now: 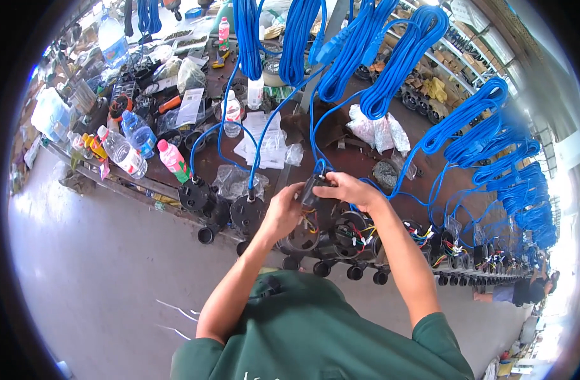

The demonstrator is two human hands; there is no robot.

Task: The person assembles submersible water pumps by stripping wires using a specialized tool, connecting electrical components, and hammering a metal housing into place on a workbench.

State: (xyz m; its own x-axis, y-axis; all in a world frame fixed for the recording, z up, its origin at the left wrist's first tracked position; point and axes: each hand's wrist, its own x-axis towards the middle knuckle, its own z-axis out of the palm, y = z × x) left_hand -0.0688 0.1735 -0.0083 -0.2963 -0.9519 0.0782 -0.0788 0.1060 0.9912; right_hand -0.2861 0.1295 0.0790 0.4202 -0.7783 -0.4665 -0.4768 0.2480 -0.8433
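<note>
Between my hands is a small black block-shaped part [312, 192], with a blue cable [320, 166] behind it and thin colored wires [313, 220] below. My left hand [283, 212] closes on its left side, and my right hand [350, 191] grips it from the right and above. Both are over an open round black housing [301, 239] at the bench's near edge. To the right stands another open housing [350, 234] with loose wires and white connectors. On the left, a closed black housing [247, 215] has a blue cable rising from its top.
Coiled blue cables [340, 57] hang over the bench. Bottles, including a pink-capped one [174, 161], stand at the left edge. Papers [262, 139] and bags of small pellets [380, 130] lie behind my hands. A row of housings runs right, toward another person [524, 291].
</note>
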